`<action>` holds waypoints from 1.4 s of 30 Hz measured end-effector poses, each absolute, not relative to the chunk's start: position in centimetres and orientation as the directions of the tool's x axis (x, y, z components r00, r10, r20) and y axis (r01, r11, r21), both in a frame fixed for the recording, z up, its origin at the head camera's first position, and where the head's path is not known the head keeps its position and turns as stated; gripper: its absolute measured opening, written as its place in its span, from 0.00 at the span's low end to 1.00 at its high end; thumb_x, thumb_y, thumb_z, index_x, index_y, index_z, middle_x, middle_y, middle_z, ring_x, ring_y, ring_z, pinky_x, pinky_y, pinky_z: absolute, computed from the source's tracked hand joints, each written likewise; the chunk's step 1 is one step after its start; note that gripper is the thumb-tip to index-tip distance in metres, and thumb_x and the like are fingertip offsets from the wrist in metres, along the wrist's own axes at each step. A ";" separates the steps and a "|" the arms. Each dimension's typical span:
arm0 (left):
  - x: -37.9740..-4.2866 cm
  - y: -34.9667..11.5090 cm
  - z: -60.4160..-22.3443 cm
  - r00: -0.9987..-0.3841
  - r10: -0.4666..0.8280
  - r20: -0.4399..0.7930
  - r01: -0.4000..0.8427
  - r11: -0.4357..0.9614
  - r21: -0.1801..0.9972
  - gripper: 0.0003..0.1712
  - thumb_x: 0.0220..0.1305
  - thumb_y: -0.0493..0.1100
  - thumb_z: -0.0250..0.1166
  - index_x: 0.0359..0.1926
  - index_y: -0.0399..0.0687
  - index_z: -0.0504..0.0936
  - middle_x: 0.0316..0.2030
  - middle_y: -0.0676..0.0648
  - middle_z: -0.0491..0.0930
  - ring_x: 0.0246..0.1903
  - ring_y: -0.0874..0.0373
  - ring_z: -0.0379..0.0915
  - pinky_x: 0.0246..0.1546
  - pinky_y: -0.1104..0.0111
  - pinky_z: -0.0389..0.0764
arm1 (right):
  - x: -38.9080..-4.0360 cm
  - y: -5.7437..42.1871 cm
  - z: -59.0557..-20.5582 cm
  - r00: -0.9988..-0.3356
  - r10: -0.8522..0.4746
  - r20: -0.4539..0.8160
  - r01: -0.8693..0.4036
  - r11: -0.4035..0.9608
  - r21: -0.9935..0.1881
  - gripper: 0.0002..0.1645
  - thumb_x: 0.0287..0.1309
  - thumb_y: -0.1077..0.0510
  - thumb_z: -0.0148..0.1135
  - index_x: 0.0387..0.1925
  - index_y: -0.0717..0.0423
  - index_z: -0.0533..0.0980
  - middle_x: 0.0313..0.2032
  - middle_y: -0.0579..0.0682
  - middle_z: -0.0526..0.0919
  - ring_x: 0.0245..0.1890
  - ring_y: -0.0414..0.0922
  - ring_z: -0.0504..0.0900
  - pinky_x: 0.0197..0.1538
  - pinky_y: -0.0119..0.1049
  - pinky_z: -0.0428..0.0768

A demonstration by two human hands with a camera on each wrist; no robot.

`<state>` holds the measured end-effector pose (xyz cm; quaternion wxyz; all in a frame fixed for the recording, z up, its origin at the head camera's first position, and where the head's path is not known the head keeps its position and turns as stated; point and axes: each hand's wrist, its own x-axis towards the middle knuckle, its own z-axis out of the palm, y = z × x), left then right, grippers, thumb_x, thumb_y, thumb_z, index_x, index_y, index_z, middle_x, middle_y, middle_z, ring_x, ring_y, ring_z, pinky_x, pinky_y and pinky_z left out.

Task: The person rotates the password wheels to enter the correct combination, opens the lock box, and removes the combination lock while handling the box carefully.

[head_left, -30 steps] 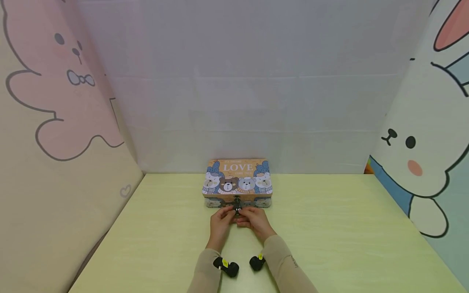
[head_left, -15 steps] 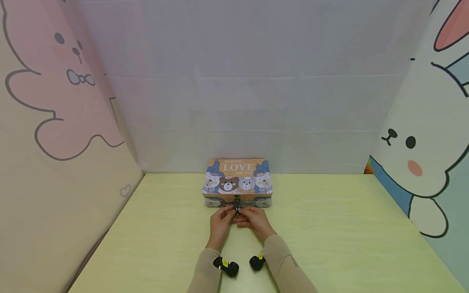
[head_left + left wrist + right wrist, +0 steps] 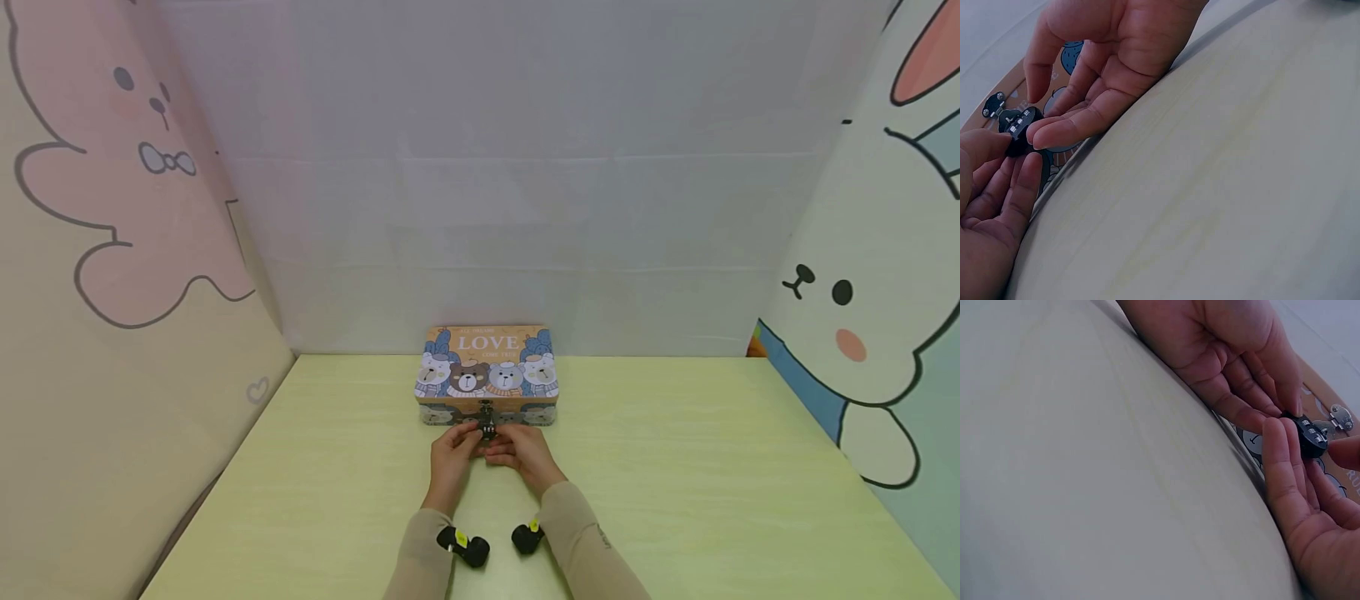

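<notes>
A tin box (image 3: pixel 495 340) with bears and "LOVE" on its lid stands closed at the table's back. At its front metal latch (image 3: pixel 994 104) is a small black combination padlock (image 3: pixel 488 431) with silver number dials. My left hand (image 3: pixel 452 460) pinches one end of the padlock, thumb on top and fingers beneath. My right hand (image 3: pixel 527 455) has its curled fingers at the other end, its thumb (image 3: pixel 1345 453) right beside the dials. Whether that thumb touches them I cannot tell. The digits are too small to read.
Pale yellow-green table (image 3: pixel 675 467) spreads around the box. A white sheet (image 3: pixel 480 183) rises behind it, with cartoon-printed panels at left and right. Black wrist cameras (image 3: pixel 474 551) sit on both beige sleeves.
My right thumb has shifted slightly right, off the padlock's face, so more of the dials shows. The left hand and the box stay where they were.
</notes>
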<state>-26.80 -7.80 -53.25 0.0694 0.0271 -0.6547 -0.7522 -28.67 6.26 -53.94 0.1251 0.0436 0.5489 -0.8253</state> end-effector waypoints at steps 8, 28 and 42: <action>-27.9 -7.7 -55.4 -0.988 -0.152 0.039 0.063 -0.154 0.986 0.14 0.65 0.29 0.64 0.49 0.20 0.79 0.45 0.30 0.82 0.32 0.62 0.81 0.34 0.71 0.86 | -28.6 6.3 -53.9 -0.967 -0.171 -0.187 0.239 -0.369 -0.898 0.16 0.61 0.72 0.55 0.49 0.79 0.70 0.28 0.54 0.81 0.27 0.44 0.84 0.36 0.37 0.88; -28.0 -7.8 -55.5 -0.986 -0.158 0.048 0.070 -0.133 0.989 0.14 0.65 0.30 0.64 0.49 0.23 0.80 0.45 0.32 0.83 0.32 0.62 0.81 0.33 0.72 0.86 | -28.6 6.2 -53.8 -0.970 -0.174 -0.168 0.221 -0.357 -0.908 0.15 0.64 0.72 0.55 0.49 0.82 0.70 0.29 0.54 0.82 0.26 0.43 0.85 0.34 0.34 0.88; -27.4 -7.8 -54.3 -0.988 -0.150 0.043 0.063 -0.128 0.990 0.14 0.66 0.29 0.62 0.50 0.20 0.79 0.46 0.30 0.82 0.32 0.62 0.81 0.34 0.72 0.86 | -28.3 6.2 -53.4 -0.970 -0.182 -0.161 0.215 -0.333 -0.918 0.17 0.67 0.70 0.56 0.51 0.83 0.69 0.30 0.54 0.82 0.26 0.42 0.85 0.35 0.35 0.88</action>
